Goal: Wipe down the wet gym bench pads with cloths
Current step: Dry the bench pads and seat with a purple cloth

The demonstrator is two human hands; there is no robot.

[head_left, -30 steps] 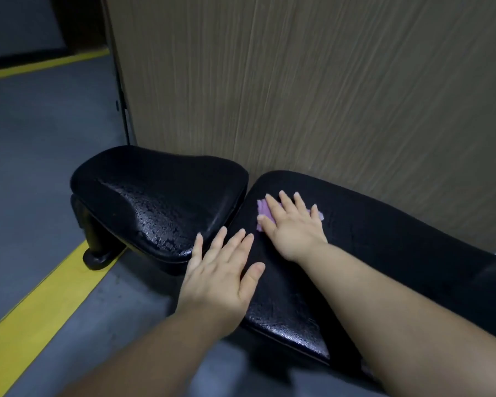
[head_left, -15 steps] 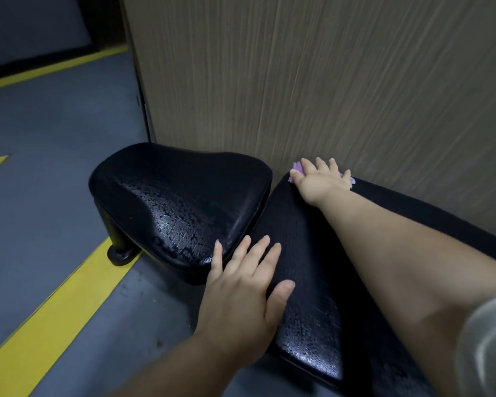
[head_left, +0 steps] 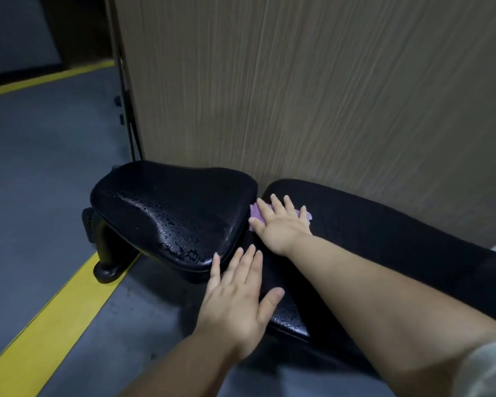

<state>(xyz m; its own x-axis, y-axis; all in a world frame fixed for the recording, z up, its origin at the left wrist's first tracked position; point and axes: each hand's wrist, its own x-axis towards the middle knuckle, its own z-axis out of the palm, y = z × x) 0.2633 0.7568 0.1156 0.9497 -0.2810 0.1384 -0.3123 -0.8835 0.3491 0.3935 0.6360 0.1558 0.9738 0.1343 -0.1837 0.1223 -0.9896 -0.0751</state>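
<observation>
Purple cloth (head_left: 254, 214) lies on the narrow end of the long back pad (head_left: 384, 224), right by the gap to the seat pad (head_left: 172, 207). Only its edges show, either side of the right hand (head_left: 281, 226). That hand is flat, palm down, fingers straight & spread, pressing the cloth onto the pad; nothing curled round it.

Left hand (head_left: 238, 299) is also flat w/ straight fingers. Its thumb is splayed on the back pad's near edge and its fingertips reach the seat pad's near corner. It holds nothing.

Seat pad is beaded w/ water over its near half. There is a wet sheen on the back pad's near edge by the left thumb.

Far edges of both pads sit tight vs. a wood-grain panel (head_left: 298, 96). The near side is open grey floor (head_left: 35, 181) w/ a yellow line (head_left: 55, 310) running past the bench's black leg (head_left: 105, 253).
</observation>
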